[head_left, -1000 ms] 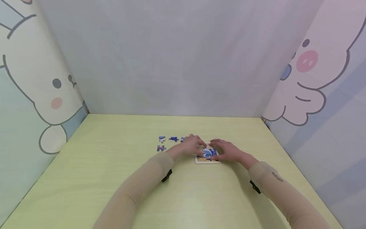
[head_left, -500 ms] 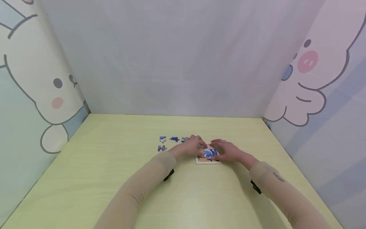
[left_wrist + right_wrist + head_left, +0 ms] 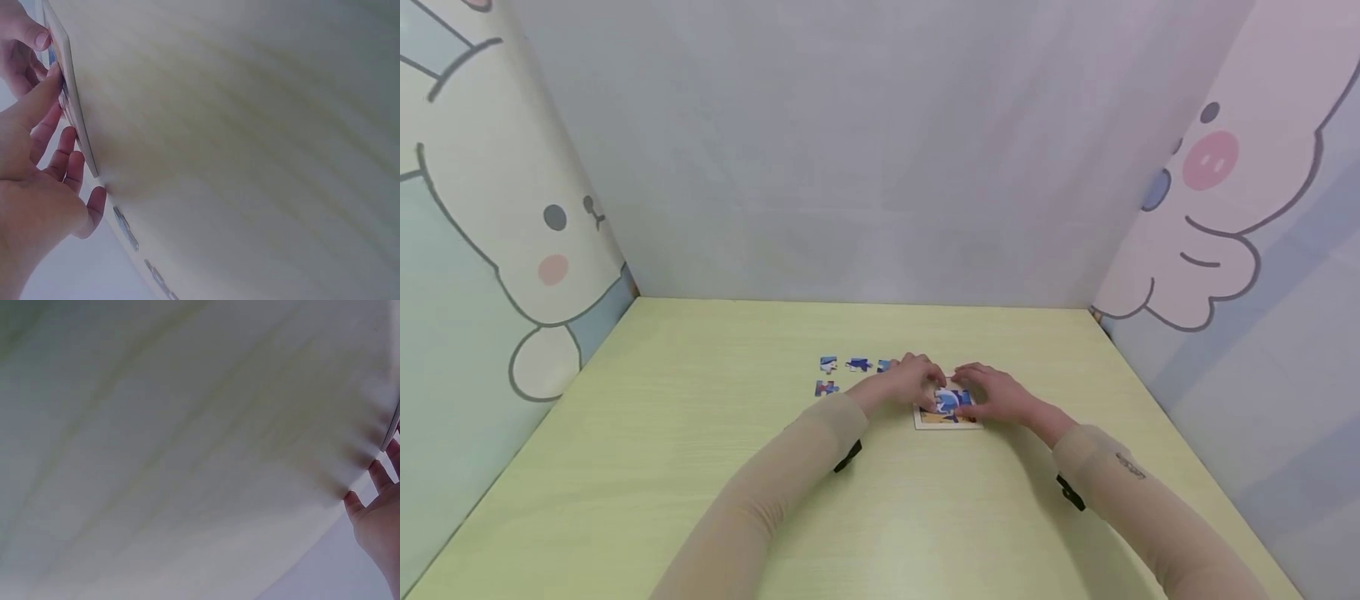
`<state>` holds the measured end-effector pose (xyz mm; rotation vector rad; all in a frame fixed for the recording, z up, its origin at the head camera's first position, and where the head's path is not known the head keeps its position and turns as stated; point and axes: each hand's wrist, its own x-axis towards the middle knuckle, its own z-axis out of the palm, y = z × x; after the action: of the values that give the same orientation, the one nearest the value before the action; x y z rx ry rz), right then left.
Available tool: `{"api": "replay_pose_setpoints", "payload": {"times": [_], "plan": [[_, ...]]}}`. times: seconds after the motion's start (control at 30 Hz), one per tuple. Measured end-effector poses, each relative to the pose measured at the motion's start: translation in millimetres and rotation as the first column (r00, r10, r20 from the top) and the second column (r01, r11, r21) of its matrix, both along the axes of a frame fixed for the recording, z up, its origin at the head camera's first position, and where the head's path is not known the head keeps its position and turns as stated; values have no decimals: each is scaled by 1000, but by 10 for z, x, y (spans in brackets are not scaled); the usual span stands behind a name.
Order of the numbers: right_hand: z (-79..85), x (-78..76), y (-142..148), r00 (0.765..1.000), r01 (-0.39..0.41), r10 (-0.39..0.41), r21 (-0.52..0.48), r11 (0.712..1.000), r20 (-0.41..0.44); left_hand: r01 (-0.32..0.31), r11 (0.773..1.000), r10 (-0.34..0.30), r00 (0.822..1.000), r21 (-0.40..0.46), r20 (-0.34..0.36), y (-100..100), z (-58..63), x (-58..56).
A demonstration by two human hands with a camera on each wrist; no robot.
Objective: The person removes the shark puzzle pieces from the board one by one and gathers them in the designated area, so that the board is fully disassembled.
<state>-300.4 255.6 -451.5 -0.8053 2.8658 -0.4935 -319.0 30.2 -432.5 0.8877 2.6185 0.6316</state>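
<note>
A small jigsaw puzzle board with a white rim (image 3: 947,427) lies flat on the table, its picture blue, white and orange. My left hand (image 3: 908,382) reaches over its left side, thumb and fingers bent around a puzzle piece (image 3: 938,399) that they mostly cover. From the left wrist view, the thumb presses down on the board (image 3: 74,94) while the other fingers spread along its edge. At the right side is my right hand (image 3: 997,395), its thumb over the picture and its loosely spread fingers at the far right corner. In the right wrist view its fingertips (image 3: 352,497) touch down beside the board.
Several loose puzzle pieces lie left of the board: a white-and-blue one (image 3: 828,364), a dark blue one (image 3: 859,365), a red-and-blue one (image 3: 826,388), and another (image 3: 883,366) partly behind the left hand. A grey cloth wall (image 3: 865,167) rises behind the table.
The left hand's fingers shift slightly over the board's left side. My right hand keeps its place, and the whole view drifts a little to the right.
</note>
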Motion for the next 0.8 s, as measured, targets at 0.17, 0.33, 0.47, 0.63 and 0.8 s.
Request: {"api": "replay_pose_setpoints", "payload": {"times": [0.17,0.33,0.47,0.63,0.8], "plan": [[-24,-6,11,1000,-10,10,-3,1000,-6,0,1000,0,1000,6,-7,18,2,5],[-31,-21,31,1000,-25,25,-24,999,5,-1,1000,1,1000,3,-9,16,-11,-2],[-42,-36,57,999,-41,41,-43,998,-1,0,1000,0,1000,0,-10,16,-16,-3],[-44,-46,48,999,-45,45,-58,997,-7,-5,1000,5,1000,12,-11,11,-16,-3],[-42,-40,43,1000,-27,27,-54,998,1,-7,999,8,1000,39,-12,13,-43,-10]]}}
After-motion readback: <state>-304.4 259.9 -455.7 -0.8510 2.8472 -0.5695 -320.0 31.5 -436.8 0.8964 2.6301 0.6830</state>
